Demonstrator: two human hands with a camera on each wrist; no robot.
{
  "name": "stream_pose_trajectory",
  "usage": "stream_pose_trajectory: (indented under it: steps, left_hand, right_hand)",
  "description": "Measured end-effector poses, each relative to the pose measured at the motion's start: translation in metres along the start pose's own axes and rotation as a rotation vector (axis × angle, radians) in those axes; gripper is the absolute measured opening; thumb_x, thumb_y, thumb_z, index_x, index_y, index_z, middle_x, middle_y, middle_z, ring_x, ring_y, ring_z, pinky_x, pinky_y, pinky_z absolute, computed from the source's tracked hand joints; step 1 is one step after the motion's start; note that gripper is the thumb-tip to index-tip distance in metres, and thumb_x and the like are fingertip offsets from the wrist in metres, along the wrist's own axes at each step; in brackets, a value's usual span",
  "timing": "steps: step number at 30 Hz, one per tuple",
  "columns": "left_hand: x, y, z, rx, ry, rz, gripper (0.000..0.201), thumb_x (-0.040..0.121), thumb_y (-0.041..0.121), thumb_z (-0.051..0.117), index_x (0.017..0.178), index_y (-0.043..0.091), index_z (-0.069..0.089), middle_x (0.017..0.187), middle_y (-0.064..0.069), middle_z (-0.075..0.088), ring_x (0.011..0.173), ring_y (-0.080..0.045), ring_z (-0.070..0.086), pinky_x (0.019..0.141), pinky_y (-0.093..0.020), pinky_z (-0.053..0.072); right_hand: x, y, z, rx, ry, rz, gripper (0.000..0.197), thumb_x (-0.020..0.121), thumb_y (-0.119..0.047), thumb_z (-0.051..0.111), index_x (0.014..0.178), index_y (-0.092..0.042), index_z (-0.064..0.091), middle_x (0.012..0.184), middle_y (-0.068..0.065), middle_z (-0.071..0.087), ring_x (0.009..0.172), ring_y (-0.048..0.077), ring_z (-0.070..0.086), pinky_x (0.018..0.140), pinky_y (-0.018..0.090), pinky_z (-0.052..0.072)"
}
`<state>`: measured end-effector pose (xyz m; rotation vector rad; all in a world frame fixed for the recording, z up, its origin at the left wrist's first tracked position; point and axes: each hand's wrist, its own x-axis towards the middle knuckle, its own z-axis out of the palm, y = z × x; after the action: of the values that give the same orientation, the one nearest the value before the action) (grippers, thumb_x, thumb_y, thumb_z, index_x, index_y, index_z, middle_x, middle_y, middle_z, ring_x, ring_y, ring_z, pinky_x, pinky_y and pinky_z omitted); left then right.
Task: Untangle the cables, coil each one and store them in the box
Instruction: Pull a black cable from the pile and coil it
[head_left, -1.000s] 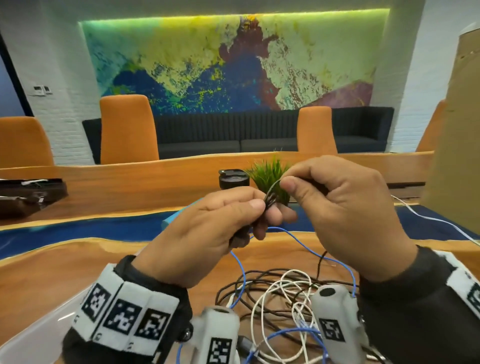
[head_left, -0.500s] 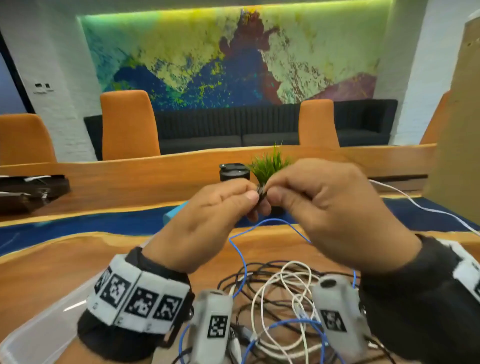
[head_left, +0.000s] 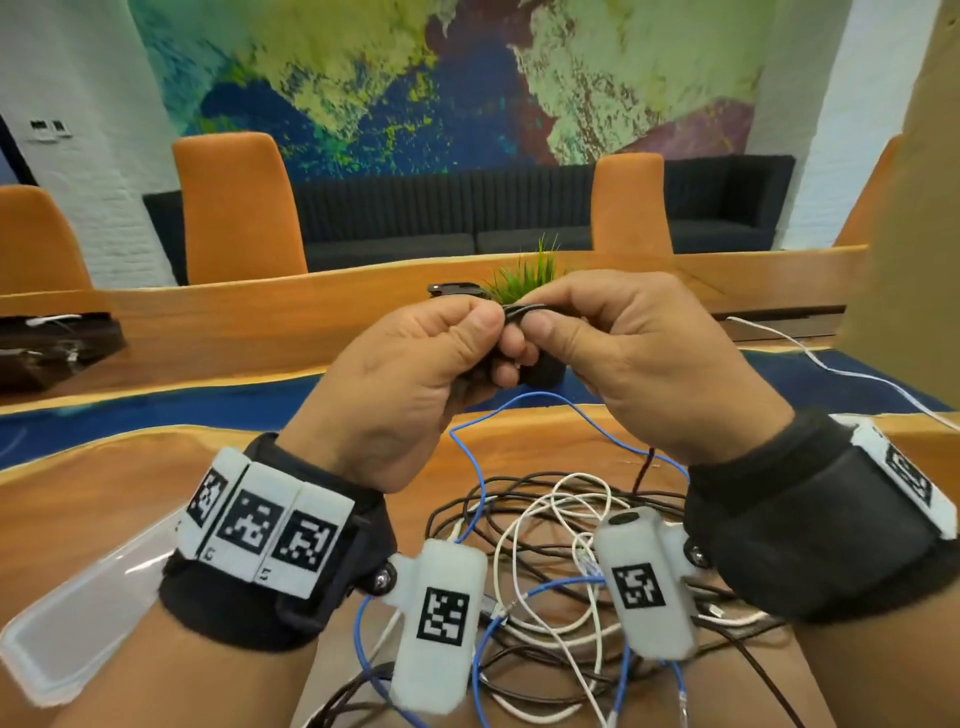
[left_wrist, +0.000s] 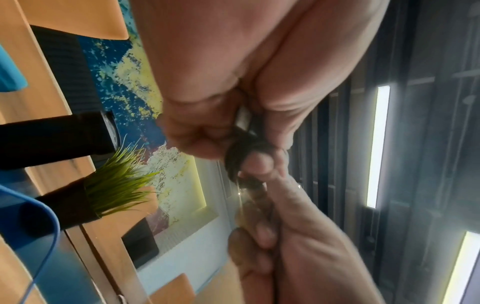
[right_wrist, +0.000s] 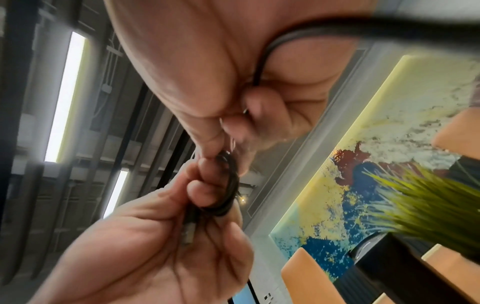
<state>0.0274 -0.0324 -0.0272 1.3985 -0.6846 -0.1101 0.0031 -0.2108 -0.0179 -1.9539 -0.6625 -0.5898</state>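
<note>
A thin black cable (head_left: 519, 312) is wound into a small coil and held up between both hands above the table. My left hand (head_left: 493, 343) pinches the coil with thumb and fingers; its metal plug (right_wrist: 188, 232) lies in the left palm. My right hand (head_left: 556, 317) pinches the same coil (right_wrist: 231, 185) from the other side, and a strand of it runs down across the right palm. The coil (left_wrist: 239, 156) is wrapped around a left fingertip. Below the wrists lies a tangle of black, white and blue cables (head_left: 545, 519). A clear plastic box (head_left: 78, 623) sits at the lower left.
A blue cable (head_left: 467, 441) loops up from the tangle toward the hands. A white cable (head_left: 831, 369) trails off to the right. A small potted grass plant (head_left: 524, 275) and a black cylinder stand behind the hands. A brown cardboard surface (head_left: 909, 208) rises at the right edge.
The right hand has closed in on the left, so the fingertips now meet. The loose black loop between them has been drawn into a tight small coil.
</note>
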Motion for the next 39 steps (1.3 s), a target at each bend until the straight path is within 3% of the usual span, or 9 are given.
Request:
stream_pose_trajectory:
  steps: [5, 9, 11, 17, 23, 28, 33, 36, 39]
  left_hand:
    - [-0.001, 0.001, 0.011, 0.334, 0.133, 0.102, 0.033, 0.105, 0.023, 0.042, 0.081, 0.013, 0.062, 0.073, 0.001, 0.06, 0.068, -0.003, 0.053, 0.063, -0.011, 0.042]
    - [-0.001, -0.006, 0.013, 0.573, 0.258, 0.269, 0.033, 0.102, 0.034, 0.047, 0.077, 0.018, 0.062, 0.07, 0.003, 0.063, 0.072, -0.017, 0.059, 0.07, -0.031, 0.049]
    - [-0.002, -0.006, 0.016, 0.618, 0.294, 0.31, 0.018, 0.102, 0.028, 0.051, 0.089, 0.019, 0.06, 0.071, 0.005, 0.064, 0.071, -0.007, 0.06, 0.068, -0.02, 0.047]
    - [-0.003, 0.005, 0.004, 0.597, 0.152, 0.239, 0.01, 0.092, 0.012, 0.067, 0.099, 0.016, 0.061, 0.083, 0.001, 0.075, 0.081, -0.008, 0.072, 0.076, -0.029, 0.057]
    - [-0.001, 0.011, -0.016, 0.654, 0.26, 0.179, 0.008, 0.093, 0.006, 0.065, 0.09, 0.014, 0.067, 0.072, -0.002, 0.072, 0.064, -0.015, 0.067, 0.058, -0.028, 0.057]
    - [-0.002, 0.014, -0.028, 0.62, 0.298, 0.141, 0.012, 0.095, 0.005, 0.062, 0.093, 0.015, 0.068, 0.075, -0.003, 0.071, 0.063, -0.018, 0.067, 0.059, -0.029, 0.059]
    - [-0.004, 0.011, -0.009, 0.399, 0.192, 0.088, 0.011, 0.095, 0.001, 0.059, 0.093, 0.008, 0.067, 0.07, -0.004, 0.07, 0.058, -0.015, 0.061, 0.054, -0.023, 0.053]
    - [-0.004, 0.008, 0.0, 0.297, 0.144, 0.067, 0.013, 0.095, -0.002, 0.058, 0.09, 0.007, 0.065, 0.067, -0.002, 0.068, 0.055, -0.013, 0.059, 0.051, -0.021, 0.051]
    - [-0.004, 0.007, 0.005, 0.244, 0.116, 0.074, 0.013, 0.095, -0.003, 0.057, 0.09, 0.008, 0.064, 0.069, -0.004, 0.068, 0.061, -0.016, 0.06, 0.052, -0.022, 0.051]
  right_hand:
    - [-0.001, 0.001, 0.002, -0.186, 0.084, 0.016, 0.015, 0.095, -0.018, 0.059, 0.091, -0.018, 0.074, 0.08, -0.009, 0.07, 0.079, 0.009, 0.063, 0.074, 0.032, 0.051]
    - [-0.002, -0.002, 0.006, -0.266, 0.106, 0.033, 0.016, 0.097, -0.022, 0.058, 0.092, -0.023, 0.073, 0.081, -0.011, 0.068, 0.081, 0.007, 0.061, 0.072, 0.026, 0.049]
    - [-0.002, -0.003, 0.004, -0.279, 0.121, 0.041, 0.016, 0.097, -0.022, 0.058, 0.092, -0.023, 0.073, 0.08, -0.009, 0.068, 0.08, 0.008, 0.06, 0.071, 0.028, 0.048]
    - [-0.001, -0.002, 0.002, -0.23, 0.144, 0.098, 0.017, 0.095, -0.019, 0.06, 0.089, -0.017, 0.075, 0.078, 0.001, 0.069, 0.076, 0.016, 0.061, 0.07, 0.041, 0.05]
    - [-0.004, -0.007, -0.002, -0.019, 0.057, 0.15, 0.019, 0.089, -0.014, 0.068, 0.107, -0.019, 0.073, 0.079, -0.009, 0.069, 0.061, -0.006, 0.061, 0.054, 0.007, 0.043]
    - [-0.003, 0.006, -0.009, -0.476, 0.13, 0.054, 0.014, 0.092, -0.02, 0.064, 0.097, -0.027, 0.076, 0.087, -0.015, 0.068, 0.085, 0.004, 0.062, 0.077, 0.021, 0.05]
    - [-0.004, 0.013, 0.001, -0.768, 0.105, 0.069, 0.013, 0.093, -0.026, 0.058, 0.093, -0.027, 0.071, 0.088, -0.006, 0.059, 0.088, 0.017, 0.052, 0.075, 0.037, 0.047]
    - [-0.003, 0.012, 0.002, -0.652, 0.218, 0.112, 0.011, 0.093, -0.019, 0.059, 0.087, -0.024, 0.067, 0.084, -0.004, 0.062, 0.082, 0.018, 0.057, 0.071, 0.033, 0.048]
    - [-0.001, 0.003, 0.004, -0.119, 0.334, 0.254, 0.013, 0.092, -0.008, 0.062, 0.085, -0.016, 0.068, 0.075, 0.001, 0.068, 0.067, 0.012, 0.066, 0.059, 0.027, 0.055]
